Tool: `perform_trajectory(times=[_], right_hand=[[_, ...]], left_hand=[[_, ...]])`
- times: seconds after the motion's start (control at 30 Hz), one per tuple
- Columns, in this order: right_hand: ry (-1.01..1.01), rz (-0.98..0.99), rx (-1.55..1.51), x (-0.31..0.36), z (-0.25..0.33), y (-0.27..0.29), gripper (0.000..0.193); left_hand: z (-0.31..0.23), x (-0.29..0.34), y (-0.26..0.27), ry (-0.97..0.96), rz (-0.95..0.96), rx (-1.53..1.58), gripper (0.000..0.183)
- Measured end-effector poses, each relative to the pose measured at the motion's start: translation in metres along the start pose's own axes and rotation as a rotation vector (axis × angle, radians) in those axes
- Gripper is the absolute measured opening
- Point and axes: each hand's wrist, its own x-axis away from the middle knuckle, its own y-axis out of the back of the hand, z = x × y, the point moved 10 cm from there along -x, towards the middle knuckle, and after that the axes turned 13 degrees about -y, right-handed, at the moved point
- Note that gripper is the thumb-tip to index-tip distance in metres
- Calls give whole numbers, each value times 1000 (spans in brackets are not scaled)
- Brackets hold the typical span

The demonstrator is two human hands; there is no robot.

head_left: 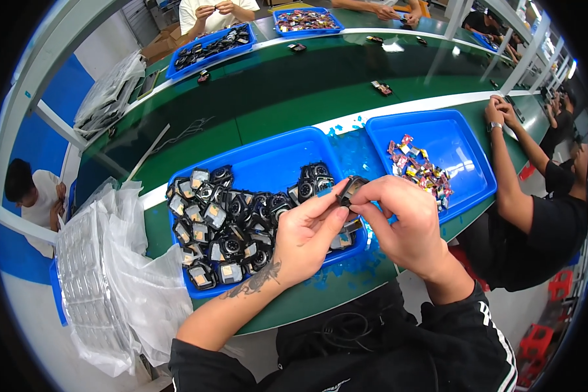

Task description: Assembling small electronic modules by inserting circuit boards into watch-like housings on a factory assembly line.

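Note:
Above the gap between two blue trays, my left hand point(305, 243) grips a small black watch case point(351, 189) between thumb and fingers. My right hand point(406, 219) is closed, its thumb and index finger pinching at the near right edge of the same case. Whether a smaller piece sits in that pinch is hidden by the fingers. Below my left hand, many similar black watch cases point(217, 214) lie heaped in the left blue tray point(268, 154). Small red, yellow and white parts point(424, 171) lie in the right blue tray point(465, 147).
Blue film scraps point(354, 155) litter the green bench between the trays. Stacked clear plastic sheets point(104, 274) stand at the left edge. Beyond a white rail runs a green conveyor point(274, 91) with a few loose parts. Co-workers sit opposite and at the right, where an arm point(506, 163) rests near the bench.

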Motion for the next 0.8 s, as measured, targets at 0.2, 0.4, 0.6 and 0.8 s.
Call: perform_trajectory(times=[0.2, 0.4, 0.6, 0.8], right_hand=[[77, -51, -8, -1, 3, 0, 13], [30, -54, 19, -1, 0, 4, 12], [-80, -120, 47, 1, -7, 15, 20], [-289, 174, -397, -5, -41, -5, 35]], left_hand=[[1, 2, 1, -16, -5, -41, 41], [-2, 1, 1, -10, 22, -154, 40], [-5, 1, -5, 6, 21, -53, 38], [-7, 0, -7, 40, 148, -221, 32]])
